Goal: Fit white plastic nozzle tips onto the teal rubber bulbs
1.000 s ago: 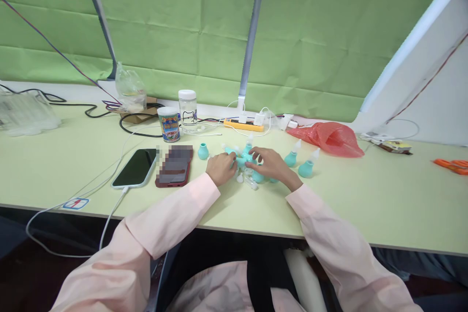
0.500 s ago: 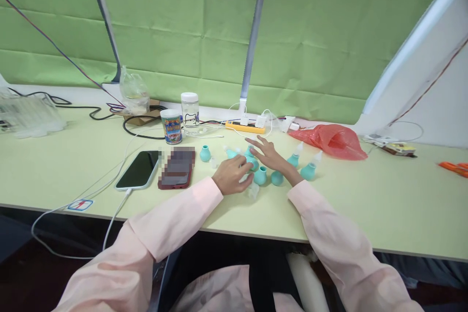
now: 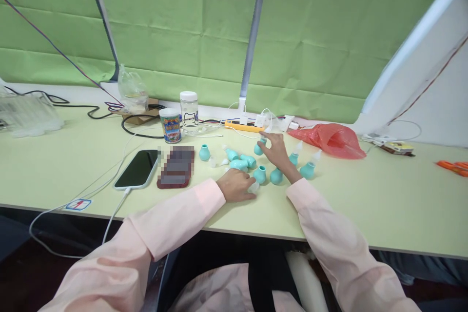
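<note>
Several teal rubber bulbs lie or stand on the table. My right hand (image 3: 275,151) has its thumb and fingers around a teal bulb (image 3: 260,146) at the back of the group. Lower down, my left hand (image 3: 237,185) is closed at a clear plastic tip (image 3: 253,186), in front of an upright open bulb (image 3: 259,175). Some bulbs lie on their sides, such as one (image 3: 238,165) beyond my left hand. Two bulbs with clear tips, one of them here (image 3: 307,170), stand right of my right wrist. A bulb (image 3: 204,152) stands alone at the left.
Two phones (image 3: 137,169) (image 3: 177,167) lie left of the bulbs. Behind stand a patterned cup (image 3: 170,126), a lidded jar (image 3: 189,113) and a yellow power strip (image 3: 243,126). A red plastic bag (image 3: 334,141) lies at the back right, orange-handled scissors (image 3: 453,167) at the far right.
My right hand has taken hold of a bulb and parted from the pile with it. My left hand has drawn down toward the near edge and closed at the clear tip.
</note>
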